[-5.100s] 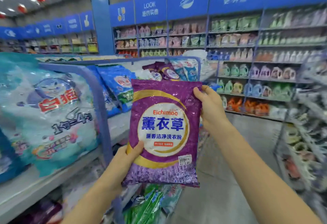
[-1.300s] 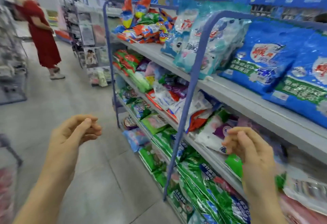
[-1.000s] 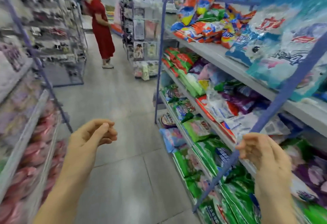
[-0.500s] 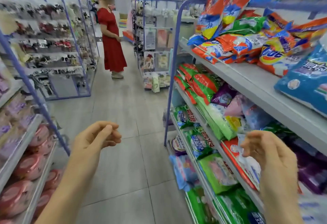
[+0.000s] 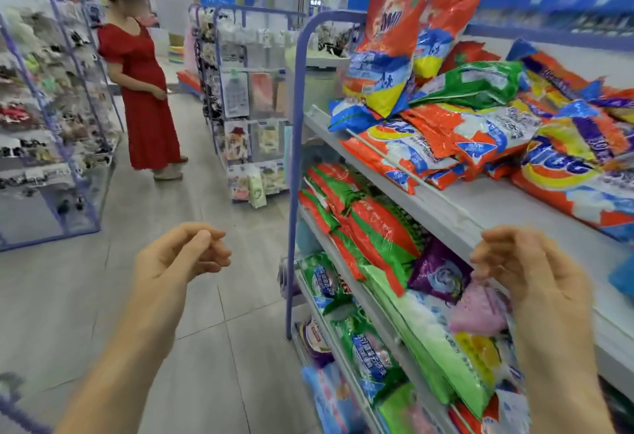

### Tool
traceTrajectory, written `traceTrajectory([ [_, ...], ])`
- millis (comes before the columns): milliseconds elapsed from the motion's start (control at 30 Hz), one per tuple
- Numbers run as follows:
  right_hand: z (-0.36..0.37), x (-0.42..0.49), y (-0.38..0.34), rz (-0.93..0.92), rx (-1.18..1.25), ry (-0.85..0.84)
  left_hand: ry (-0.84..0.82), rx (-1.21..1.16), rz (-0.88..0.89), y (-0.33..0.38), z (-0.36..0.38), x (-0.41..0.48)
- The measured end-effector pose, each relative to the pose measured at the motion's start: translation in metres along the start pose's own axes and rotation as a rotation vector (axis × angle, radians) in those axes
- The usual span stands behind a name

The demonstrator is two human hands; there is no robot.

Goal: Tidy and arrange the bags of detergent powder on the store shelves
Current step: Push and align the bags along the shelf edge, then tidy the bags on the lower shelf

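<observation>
Detergent bags fill the grey shelf unit [image 5: 442,207] on my right. Its top shelf carries a jumbled heap of orange bags [image 5: 429,145], a green bag [image 5: 473,82] and two orange bags [image 5: 394,32] standing upright at the end. On the shelf below lie red-and-green bags [image 5: 363,224], a purple bag [image 5: 439,272], a pink bag [image 5: 480,306] and pale green bags [image 5: 432,348]. My left hand [image 5: 178,255] hangs over the aisle floor, fingers loosely curled, empty. My right hand [image 5: 528,269] hovers in front of the upper shelf's edge, also loosely curled and holding nothing.
A person in a red dress [image 5: 144,90] stands down the aisle. A blue-framed rack of small goods [image 5: 51,125] lines the left side. Another rack of hanging items [image 5: 247,107] stands behind the shelf end. Grey floor tiles [image 5: 206,348] run between them.
The purple bag I held five seconds ago is gone from my hands. My view has swung and advanced along the aisle toward the shelf end; both hands stay raised and empty.
</observation>
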State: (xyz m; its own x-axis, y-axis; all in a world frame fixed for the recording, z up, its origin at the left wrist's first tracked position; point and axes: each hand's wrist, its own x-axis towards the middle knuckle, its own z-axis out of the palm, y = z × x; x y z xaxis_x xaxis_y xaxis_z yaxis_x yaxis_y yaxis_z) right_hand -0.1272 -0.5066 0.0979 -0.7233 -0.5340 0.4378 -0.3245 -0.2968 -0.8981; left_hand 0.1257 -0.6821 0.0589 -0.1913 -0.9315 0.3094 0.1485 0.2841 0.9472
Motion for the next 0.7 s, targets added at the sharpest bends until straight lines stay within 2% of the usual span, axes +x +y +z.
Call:
traceTrajectory([
  [167,0.045,0.052,0.02,-0.103,-0.119,0.1,-0.139,-0.028,0.019,-0.031,0.022,0.111],
  [267,0.066,0.092,0.022,-0.156,-0.215,0.15,-0.281,-0.042,0.034,-0.038,0.043,0.175],
  [400,0.079,0.148,0.019,-0.21,-0.439,0.215,-0.499,-0.026,0.141,-0.04,0.083,0.247],
  [533,0.086,0.194,0.011,-0.24,-0.882,0.166,-0.628,-0.018,0.263,-0.043,0.131,0.3],
  [700,0.08,0.247,0.003,-0.234,-1.34,0.085,-0.673,-0.031,0.454,-0.046,0.198,0.344],
])
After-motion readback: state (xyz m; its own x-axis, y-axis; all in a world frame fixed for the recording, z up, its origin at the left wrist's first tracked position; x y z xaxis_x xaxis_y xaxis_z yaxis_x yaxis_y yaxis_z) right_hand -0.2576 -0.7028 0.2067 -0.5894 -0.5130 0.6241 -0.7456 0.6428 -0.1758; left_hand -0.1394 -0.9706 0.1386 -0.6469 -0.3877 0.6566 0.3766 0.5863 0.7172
